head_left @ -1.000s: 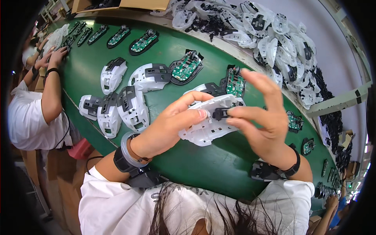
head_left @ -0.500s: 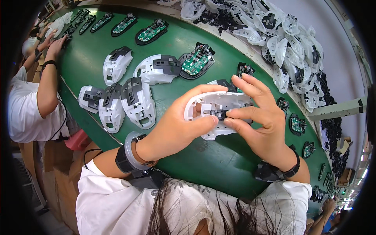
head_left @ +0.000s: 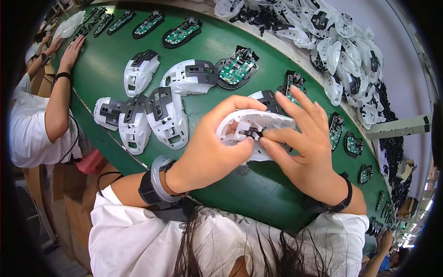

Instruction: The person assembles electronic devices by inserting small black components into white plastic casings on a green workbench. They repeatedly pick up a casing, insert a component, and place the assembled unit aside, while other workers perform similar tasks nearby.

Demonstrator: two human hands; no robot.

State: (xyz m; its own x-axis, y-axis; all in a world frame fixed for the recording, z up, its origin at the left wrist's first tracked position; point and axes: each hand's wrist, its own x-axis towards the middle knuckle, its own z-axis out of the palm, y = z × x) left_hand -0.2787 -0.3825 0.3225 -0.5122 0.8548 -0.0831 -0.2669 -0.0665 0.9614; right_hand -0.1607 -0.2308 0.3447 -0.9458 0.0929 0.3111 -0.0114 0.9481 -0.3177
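My left hand (head_left: 203,143) is closed round a white mouse top shell (head_left: 274,120), its hollow inner side turned up toward me. The left thumb presses near the middle of the shell. A small black plastic part (head_left: 254,134) sits inside the shell, pinched at its right end by the thumb and index finger of my right hand (head_left: 307,145). The other right fingers are stretched out and raised. Fingers cover part of the shell's lower right. Behind it, another white-and-grey mouse shell (head_left: 268,98) is partly hidden.
Left of my hands, several white-and-grey mouse shells (head_left: 165,117) lie on the green table (head_left: 258,194). Mouse bases with green circuit boards (head_left: 237,69) line its far edge. White shells (head_left: 344,69) are heaped beyond a ledge. A co-worker's arm (head_left: 57,108) rests at the left.
The shell has tipped slightly in my left hand, showing less of its lower side. My right fingertips have shifted a little left with the black part. The co-worker's hand at left has flattened.
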